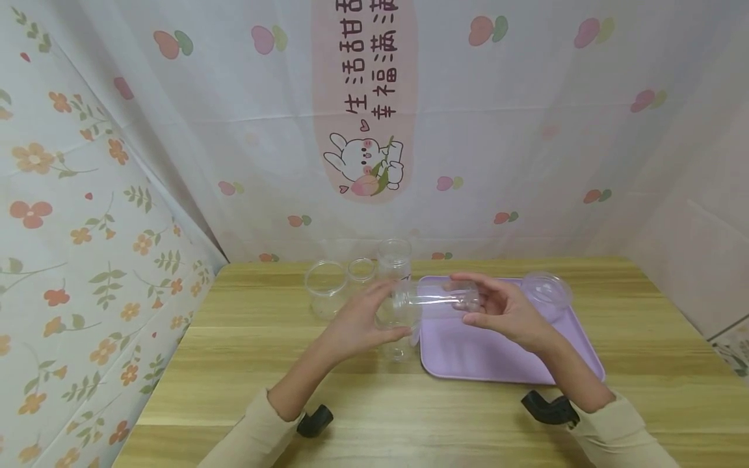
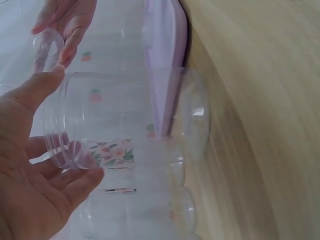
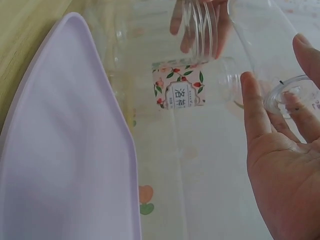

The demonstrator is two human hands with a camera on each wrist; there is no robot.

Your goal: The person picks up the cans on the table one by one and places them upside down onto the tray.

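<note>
My left hand (image 1: 363, 322) grips a wide clear jar (image 2: 115, 110) around its threaded neck, thumb on one side and fingers on the other. That jar stands upright on the table. In my right hand (image 1: 509, 312) is a clear cylindrical container (image 1: 441, 297), held by its right end between thumb and fingers. It lies nearly level, with its left end close to the wide jar's mouth; whether the two touch I cannot tell. Behind them stands a clear bottle with a floral label (image 3: 179, 86). Both held things look see-through, with nothing visible inside.
A purple tray (image 1: 486, 357) lies right of the jars, and a round clear container (image 1: 547, 290) sits at its far right corner. Two more clear jars, a wider one (image 1: 326, 292) and a narrower one (image 1: 361, 270), stand at the back left. A patterned curtain (image 1: 497, 162) hangs behind the table.
</note>
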